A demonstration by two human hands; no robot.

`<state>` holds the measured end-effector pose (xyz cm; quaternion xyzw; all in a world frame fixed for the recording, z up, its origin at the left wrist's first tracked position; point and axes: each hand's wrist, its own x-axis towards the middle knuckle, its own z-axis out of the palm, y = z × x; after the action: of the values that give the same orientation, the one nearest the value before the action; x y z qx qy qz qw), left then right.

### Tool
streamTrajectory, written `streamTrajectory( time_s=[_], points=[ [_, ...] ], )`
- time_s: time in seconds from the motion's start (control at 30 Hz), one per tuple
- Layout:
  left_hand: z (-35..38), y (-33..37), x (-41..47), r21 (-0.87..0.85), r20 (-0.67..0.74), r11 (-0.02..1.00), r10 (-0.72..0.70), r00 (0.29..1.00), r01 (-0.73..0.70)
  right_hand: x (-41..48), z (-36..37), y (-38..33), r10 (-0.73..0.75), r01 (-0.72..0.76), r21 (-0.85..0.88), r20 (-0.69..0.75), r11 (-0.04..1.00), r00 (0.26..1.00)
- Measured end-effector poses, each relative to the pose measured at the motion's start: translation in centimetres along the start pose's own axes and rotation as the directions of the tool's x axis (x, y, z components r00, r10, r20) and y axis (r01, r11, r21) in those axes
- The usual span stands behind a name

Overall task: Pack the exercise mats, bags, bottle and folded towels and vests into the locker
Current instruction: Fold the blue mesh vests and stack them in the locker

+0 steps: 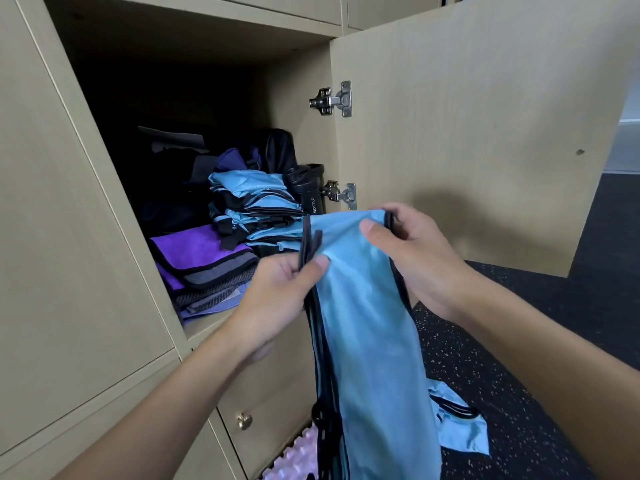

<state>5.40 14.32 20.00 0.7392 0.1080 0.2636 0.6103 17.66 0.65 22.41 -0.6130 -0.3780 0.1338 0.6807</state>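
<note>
We hold one light-blue fabric vest with black trim (363, 306) in two hands. Our left hand (277, 299) pinches its black edging between thumb and curled fingers; our right hand (415, 258) grips the top edge, thumb on the cloth. Just beyond our fingertips, inside the open wooden locker (311, 140), sit one black cylindrical bottle (311, 195), one stack of folded blue vests (256, 202), its layers uncountable, and one pile of purple and grey folded towels (201, 251). Below our right fingers one loose blue vest (460, 434) lies on the dark speckled floor (519, 341).
</note>
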Motion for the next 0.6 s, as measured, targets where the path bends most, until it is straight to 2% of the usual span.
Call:
streamTrajectory(
  time_s=[0.07, 0.13, 0.2, 0.3, 0.37, 0.4, 0.47, 0.53, 0.6],
  points=[
    [0.0, 0.7, 0.3, -0.167, -0.025, 0.986, -0.030, 0.999, 0.025, -0.2, -0.4, 0.5, 0.127, -0.124, -0.034, 0.131, 0.992, 0.983],
    [-0.2, 1.2, 0.4, -0.263, -0.065, 0.963, -0.075, 0.995, 0.055, -0.4, -0.4, 0.9, 0.180, -0.159, -0.130, 0.173, 0.979, 0.968],
    [-0.2, 0.6, 0.2, -0.200, -0.068, 0.972, -0.138, 0.988, 0.122, -0.4, -0.1, 0.8, 0.132, -0.124, -0.090, 0.097, 0.988, 0.986],
    [0.4, -0.9, -0.8, 0.018, 0.070, 0.961, -0.275, 0.959, 0.275, 0.0, 0.2, 0.6, 0.033, -0.034, -0.031, -0.052, 0.999, 0.998],
    [0.8, -0.9, -0.9, 0.043, 0.058, 0.961, -0.276, 0.959, 0.274, 0.2, -0.3, 0.9, 0.014, -0.018, -0.028, -0.109, 0.999, 0.994],
    [0.7, -0.7, -0.6, 0.016, 0.015, 0.969, -0.245, 0.969, 0.245, 0.2, -0.6, 1.1, 0.036, -0.037, -0.017, -0.073, 0.999, 0.997],
    [0.3, 0.1, 0.0, -0.108, -0.091, 0.977, -0.194, 0.977, 0.184, 0.0, -0.9, 1.5, 0.112, -0.112, -0.013, 0.130, 0.994, 0.985],
    [-0.1, 0.8, 0.4, -0.196, -0.156, 0.971, -0.166, 0.974, 0.134, -0.3, -0.7, 2.0, 0.138, -0.116, -0.092, 0.287, 0.989, 0.948],
    [-0.1, 0.4, 0.0, -0.141, -0.139, 0.982, -0.149, 0.979, 0.129, -0.4, -0.2, 2.1, 0.093, -0.065, -0.109, 0.281, 0.992, 0.955]
  ],
)
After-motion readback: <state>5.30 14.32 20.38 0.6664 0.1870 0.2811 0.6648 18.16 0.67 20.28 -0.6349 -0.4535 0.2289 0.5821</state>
